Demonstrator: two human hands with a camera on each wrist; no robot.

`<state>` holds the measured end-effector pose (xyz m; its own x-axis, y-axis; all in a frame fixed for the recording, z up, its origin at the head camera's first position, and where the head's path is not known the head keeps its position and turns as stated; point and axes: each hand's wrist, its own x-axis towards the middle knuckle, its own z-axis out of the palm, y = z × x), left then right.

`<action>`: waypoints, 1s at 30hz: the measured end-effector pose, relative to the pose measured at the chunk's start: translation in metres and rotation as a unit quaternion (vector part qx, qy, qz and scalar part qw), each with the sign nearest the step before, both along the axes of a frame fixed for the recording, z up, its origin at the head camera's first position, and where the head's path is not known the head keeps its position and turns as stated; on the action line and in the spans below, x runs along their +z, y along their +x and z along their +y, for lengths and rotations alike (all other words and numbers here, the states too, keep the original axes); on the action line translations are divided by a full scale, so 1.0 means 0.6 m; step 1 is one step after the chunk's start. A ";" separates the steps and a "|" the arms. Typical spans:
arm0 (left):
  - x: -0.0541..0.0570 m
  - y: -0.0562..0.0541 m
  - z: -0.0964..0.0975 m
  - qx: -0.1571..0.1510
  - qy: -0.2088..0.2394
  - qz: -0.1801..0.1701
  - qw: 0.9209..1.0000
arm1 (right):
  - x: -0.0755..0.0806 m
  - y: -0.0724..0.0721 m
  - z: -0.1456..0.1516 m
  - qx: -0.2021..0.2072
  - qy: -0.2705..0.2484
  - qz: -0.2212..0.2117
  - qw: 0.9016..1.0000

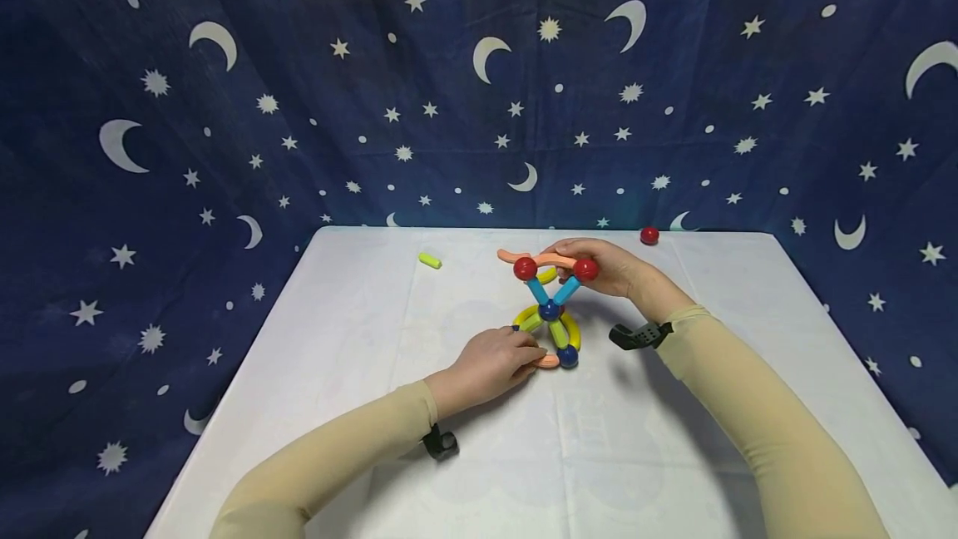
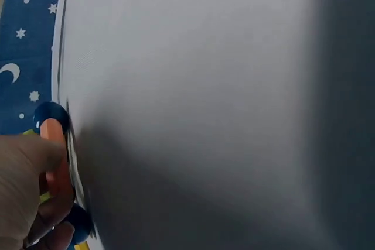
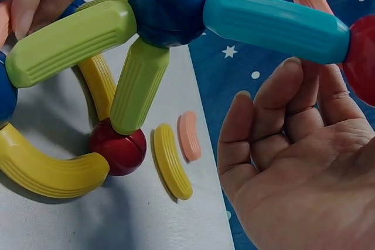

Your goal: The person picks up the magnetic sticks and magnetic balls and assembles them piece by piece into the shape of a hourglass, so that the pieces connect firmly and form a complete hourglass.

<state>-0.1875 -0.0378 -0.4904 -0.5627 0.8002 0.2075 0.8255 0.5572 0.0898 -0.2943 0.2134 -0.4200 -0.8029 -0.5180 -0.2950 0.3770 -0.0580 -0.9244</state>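
A ball-and-rod construction stands mid-table, with a dark blue ball (image 1: pixel 550 310) at its centre. Light blue rods (image 3: pixel 275 24) rise from it to two red balls (image 1: pixel 586 270). Between these balls runs a curved salmon rod (image 1: pixel 552 259). My right hand (image 1: pixel 604 264) is at that rod, its other fingers loosely bent; the thumb is hidden in the right wrist view. Green rods (image 3: pixel 73 42) slope down to a base of balls and yellow curved rods (image 3: pixel 53 171). My left hand (image 1: pixel 490 363) grips a salmon rod (image 2: pixel 55 139) low on the near side.
Behind the construction lie a loose yellow rod (image 3: pixel 171 162) and a loose salmon rod (image 3: pixel 188 136). A short green rod (image 1: pixel 430 260) is at the far left. One red ball (image 1: pixel 649 235) rests by the table's back edge, before a star-patterned curtain (image 1: pixel 479 106).
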 end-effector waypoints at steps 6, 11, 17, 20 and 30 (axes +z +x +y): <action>-0.010 -0.008 0.002 0.006 -0.011 0.016 1.000 | 0.003 0.001 0.003 0.002 -0.009 0.003 1.000; -0.011 -0.017 -0.009 -0.009 0.002 0.009 1.000 | 0.002 0.003 0.008 -0.001 0.002 -0.003 1.000; -0.008 -0.034 -0.028 -0.023 0.002 -0.005 1.000 | 0.003 0.012 0.022 -0.007 0.034 -0.009 0.999; -0.008 -0.045 -0.036 -0.022 0.005 -0.018 1.000 | 0.006 0.019 0.032 -0.002 0.051 -0.007 0.999; -0.008 -0.079 -0.053 0.034 0.031 -0.067 0.997 | 0.018 0.069 0.054 0.018 0.082 0.006 0.996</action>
<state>-0.2348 -0.0695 -0.4954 -0.6413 0.7471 0.1749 0.7642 0.6012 0.2337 -0.2530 0.2460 -0.4089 -0.7883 -0.4920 -0.3695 0.3656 0.1084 -0.9244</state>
